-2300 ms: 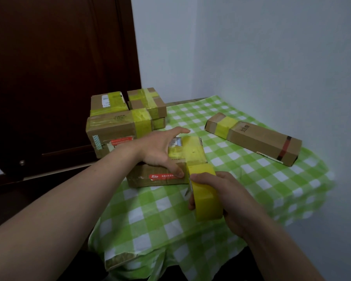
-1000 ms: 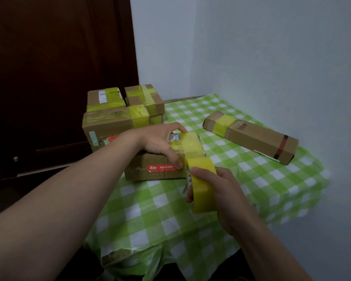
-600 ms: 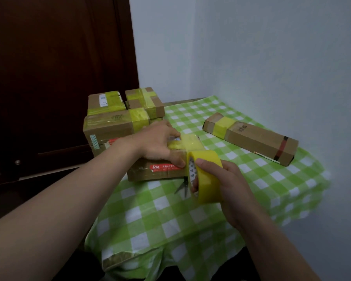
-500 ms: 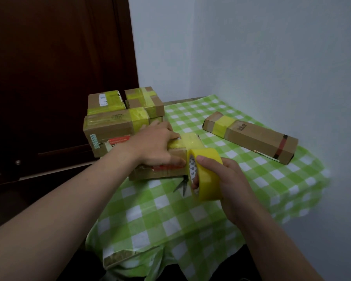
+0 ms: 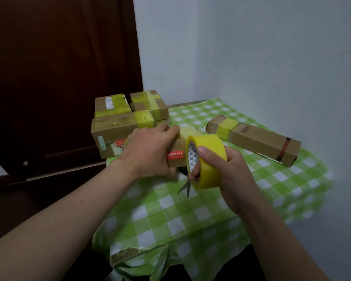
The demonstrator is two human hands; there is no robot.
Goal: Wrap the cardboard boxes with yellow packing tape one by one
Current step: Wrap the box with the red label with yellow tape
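- A small cardboard box point(image 5: 176, 148) is held over a green-and-white checked tablecloth point(image 5: 170, 216). A red label point(image 5: 174, 156) on its near side carries white characters too small to read, and yellow tape covers its top.
- The left hand point(image 5: 148, 153) grips this box, fingers curled over its top edge.
- Touching the box's right end is a yellow tape roll point(image 5: 208, 159), its white core printed with small triangles (no words legible). The right hand point(image 5: 229, 175) clasps the roll, thumb on its rim.
- Scissor blades point(image 5: 185, 185) jut out just below the box and roll; what holds them is hidden.
- Behind the box to the left sits a stack of taped boxes point(image 5: 118, 128), one bearing a red sticker.
- Well to the right of the box lies a long box point(image 5: 259, 142) with unreadable dark print.
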